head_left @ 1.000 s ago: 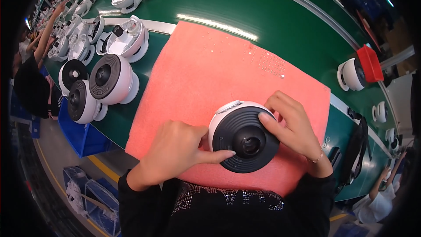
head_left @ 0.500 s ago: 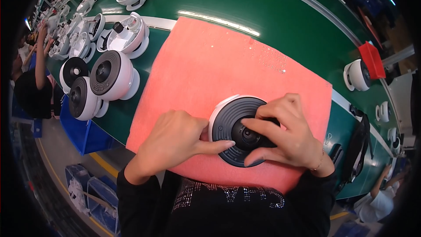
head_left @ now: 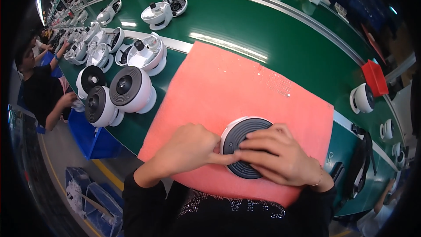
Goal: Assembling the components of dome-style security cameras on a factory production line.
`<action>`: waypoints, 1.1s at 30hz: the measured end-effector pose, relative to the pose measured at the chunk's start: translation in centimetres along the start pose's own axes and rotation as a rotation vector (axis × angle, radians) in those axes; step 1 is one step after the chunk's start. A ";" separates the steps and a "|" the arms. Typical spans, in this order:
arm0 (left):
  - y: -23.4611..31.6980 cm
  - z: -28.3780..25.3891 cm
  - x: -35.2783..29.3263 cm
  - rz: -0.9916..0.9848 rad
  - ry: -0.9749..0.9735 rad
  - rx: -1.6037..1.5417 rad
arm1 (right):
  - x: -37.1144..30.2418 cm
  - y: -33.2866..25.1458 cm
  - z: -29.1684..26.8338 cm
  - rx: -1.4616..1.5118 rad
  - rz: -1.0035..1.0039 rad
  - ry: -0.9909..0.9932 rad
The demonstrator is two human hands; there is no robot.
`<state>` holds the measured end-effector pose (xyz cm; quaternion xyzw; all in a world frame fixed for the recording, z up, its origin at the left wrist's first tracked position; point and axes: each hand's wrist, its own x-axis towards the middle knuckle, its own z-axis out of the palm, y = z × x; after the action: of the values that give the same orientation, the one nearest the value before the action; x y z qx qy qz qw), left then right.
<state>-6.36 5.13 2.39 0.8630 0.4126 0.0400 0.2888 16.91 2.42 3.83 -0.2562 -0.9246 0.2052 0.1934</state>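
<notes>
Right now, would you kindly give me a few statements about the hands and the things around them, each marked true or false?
1. The left hand touches the round device. True.
2. The middle of the round device is fully visible. False: the right hand covers it.
3. The pink mat lies beneath the round device. True.
4. The red bin is left of the pink mat. False: the red bin is to its right.
5. A blue bin is left of the pink mat. True.
</notes>
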 end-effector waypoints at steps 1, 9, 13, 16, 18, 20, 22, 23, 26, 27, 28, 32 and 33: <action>-0.1 0.1 0.0 0.046 0.025 0.002 | 0.0 0.0 0.0 0.016 -0.074 -0.031; 0.8 -1.3 0.7 -0.103 -0.123 0.083 | -0.1 1.3 0.8 0.047 0.270 0.225; -1.3 0.8 1.1 -0.160 -0.224 -0.416 | 0.0 2.4 2.0 0.492 0.579 0.181; -1.7 3.6 0.2 -0.182 -0.125 -1.075 | 0.4 2.1 2.2 0.566 0.587 0.210; -1.2 3.0 0.0 -0.159 -0.028 -1.139 | 1.0 1.9 2.0 0.538 0.567 0.248; -0.3 2.1 -0.3 -0.131 0.068 -1.205 | 1.7 1.7 1.2 0.411 0.506 0.333; 0.3 1.0 -0.2 -0.011 0.234 -0.826 | 2.4 2.1 1.3 0.458 0.512 0.376; 0.4 0.7 -0.2 -0.025 0.268 -0.823 | 2.8 2.1 1.1 0.489 0.491 0.386; 0.0 -0.5 -0.2 0.112 0.383 -0.591 | 4.0 2.4 1.1 0.491 0.425 0.429; -0.2 -0.9 -0.2 0.120 0.383 -0.578 | 4.7 2.3 1.1 0.517 0.387 0.489; -0.3 -1.0 -0.2 0.133 0.415 -0.517 | 4.8 2.3 1.2 0.542 0.353 0.543; -0.2 -2.7 0.0 0.127 0.409 -0.453 | 5.6 3.5 1.1 0.424 0.318 0.603; -0.7 -2.9 0.4 0.127 0.409 -0.502 | 6.2 3.7 0.8 0.386 0.328 0.607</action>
<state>-7.48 7.10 4.33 0.7629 0.3845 0.3311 0.4007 13.06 8.55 2.94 -0.4086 -0.7164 0.3184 0.4673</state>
